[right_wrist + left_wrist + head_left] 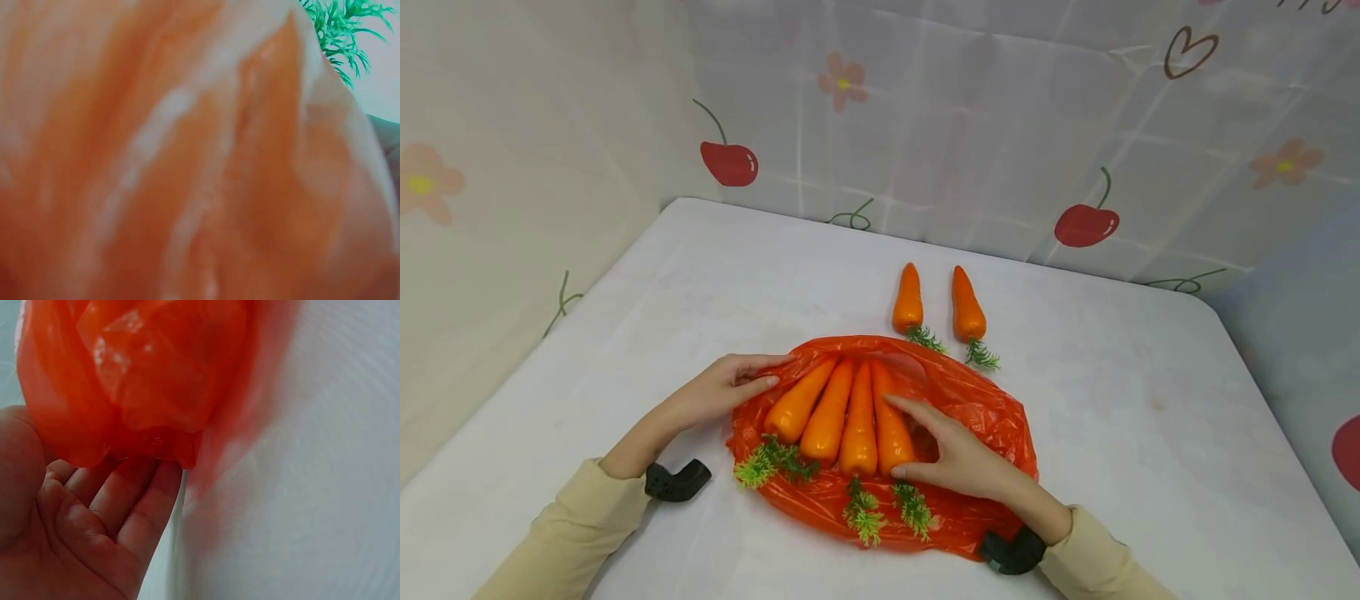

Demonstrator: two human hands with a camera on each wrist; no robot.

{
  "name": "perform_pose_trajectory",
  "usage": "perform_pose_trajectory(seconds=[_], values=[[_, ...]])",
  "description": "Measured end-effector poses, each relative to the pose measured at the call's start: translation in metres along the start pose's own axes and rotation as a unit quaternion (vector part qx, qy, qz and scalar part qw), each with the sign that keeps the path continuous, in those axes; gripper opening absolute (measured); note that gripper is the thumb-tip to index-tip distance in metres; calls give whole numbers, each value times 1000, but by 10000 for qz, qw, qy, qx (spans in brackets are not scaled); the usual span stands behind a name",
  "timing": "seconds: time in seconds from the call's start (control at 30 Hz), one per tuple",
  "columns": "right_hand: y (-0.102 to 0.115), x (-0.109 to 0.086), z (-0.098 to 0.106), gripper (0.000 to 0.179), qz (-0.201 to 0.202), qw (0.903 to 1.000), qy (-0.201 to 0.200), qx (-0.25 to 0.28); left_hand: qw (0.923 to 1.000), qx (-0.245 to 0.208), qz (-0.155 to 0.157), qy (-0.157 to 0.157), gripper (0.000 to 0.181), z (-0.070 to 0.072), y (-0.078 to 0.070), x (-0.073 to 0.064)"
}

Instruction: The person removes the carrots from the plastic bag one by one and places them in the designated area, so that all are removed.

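A crinkled red plastic bag (977, 408) lies spread on the table. On it several orange carrots (859, 425) fan out side by side, narrow tips toward the far rim, green leafy tops (865, 510) toward the near edge. My left hand (722, 387) holds the bag's left rim, thumb above and fingers going under the plastic (150, 381) in the left wrist view. My right hand (958, 454) grips the rightmost carrot (891, 429), thumb at its thick end and index finger higher up. Blurred red plastic (187, 187) fills most of the right wrist view.
Two more carrots, one left (908, 300) and one right (967, 307), lie beyond the bag, leafy tops toward it. A black wrist device (677, 481) sits at each sleeve. The white table (647, 275) meets a printed curtain (940, 125) at the back.
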State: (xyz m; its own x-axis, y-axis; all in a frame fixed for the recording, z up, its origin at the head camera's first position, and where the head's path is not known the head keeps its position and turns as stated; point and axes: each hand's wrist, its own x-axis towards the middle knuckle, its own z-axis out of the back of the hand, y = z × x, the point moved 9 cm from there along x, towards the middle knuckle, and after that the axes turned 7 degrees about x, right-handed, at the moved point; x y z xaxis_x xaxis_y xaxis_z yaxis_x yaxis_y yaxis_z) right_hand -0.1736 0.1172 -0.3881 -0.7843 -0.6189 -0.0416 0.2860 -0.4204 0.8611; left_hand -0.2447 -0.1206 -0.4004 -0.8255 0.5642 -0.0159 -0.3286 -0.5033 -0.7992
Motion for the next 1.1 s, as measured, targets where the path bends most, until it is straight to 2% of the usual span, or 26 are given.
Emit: perform_pose_trajectory(seconds=[0.27, 0.57, 0.87, 1.1], values=[[-4, 2, -9, 88, -43, 9997, 105, 196, 10000, 22, -42, -17, 40, 1, 0, 0], [-4, 4, -12, 83, 61, 9996, 65, 280, 10000, -88, -6, 43, 40, 1, -1, 0], [-3, 4, -16, 75, -66, 9921, 315, 1210, 9999, -123, 46, 43, 40, 0, 0, 1], [0, 0, -12, 74, -216, 9879, 289, 1506, 9998, -165, -16, 51, 40, -1, 0, 1]])
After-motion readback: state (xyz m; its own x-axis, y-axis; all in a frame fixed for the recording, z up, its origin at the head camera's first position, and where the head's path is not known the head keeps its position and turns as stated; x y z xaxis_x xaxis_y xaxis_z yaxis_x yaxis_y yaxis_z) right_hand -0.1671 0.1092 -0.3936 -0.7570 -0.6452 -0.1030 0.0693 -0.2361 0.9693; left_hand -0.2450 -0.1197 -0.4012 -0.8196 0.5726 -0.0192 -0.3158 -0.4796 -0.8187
